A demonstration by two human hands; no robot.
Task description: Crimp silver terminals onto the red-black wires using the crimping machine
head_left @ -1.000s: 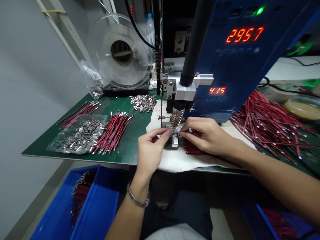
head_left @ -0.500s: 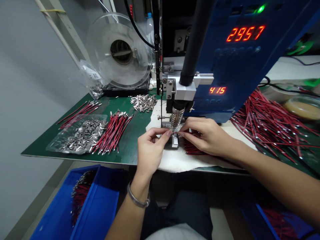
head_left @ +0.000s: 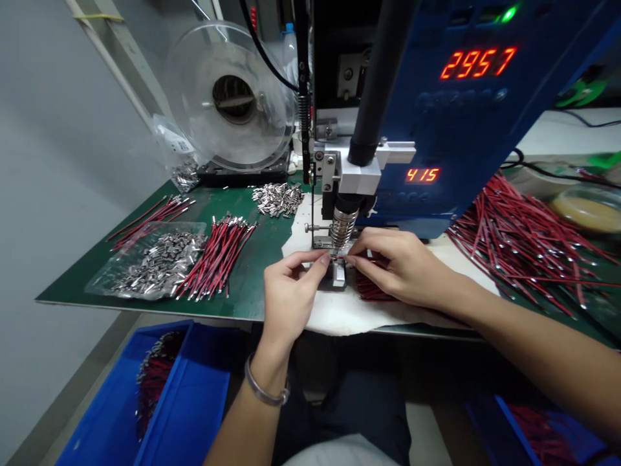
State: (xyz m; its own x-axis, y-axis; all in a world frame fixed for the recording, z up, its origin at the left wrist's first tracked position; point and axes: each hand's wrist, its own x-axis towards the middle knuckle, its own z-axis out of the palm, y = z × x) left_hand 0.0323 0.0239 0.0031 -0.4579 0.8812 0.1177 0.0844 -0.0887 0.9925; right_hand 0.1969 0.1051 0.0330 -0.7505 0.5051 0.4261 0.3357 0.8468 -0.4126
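Head view, red wire [head_left: 341,257]: at the metal block [head_left: 339,277], under the spring-wrapped tip [head_left: 342,228]; a slight slip could misplace its end.
Right hand [head_left: 400,265]: thumb and finger appear pinched on the wire; a drifting wrist would probably pull it off line.
Left hand [head_left: 290,294]: fingertips pinched together beside the block; what they grip cannot be told.
Tip clearance: fingertips very near; contact risks a burn if heated.
Wire bundle [head_left: 371,288]: partly beneath the right hand; a snag could disturb the hold.
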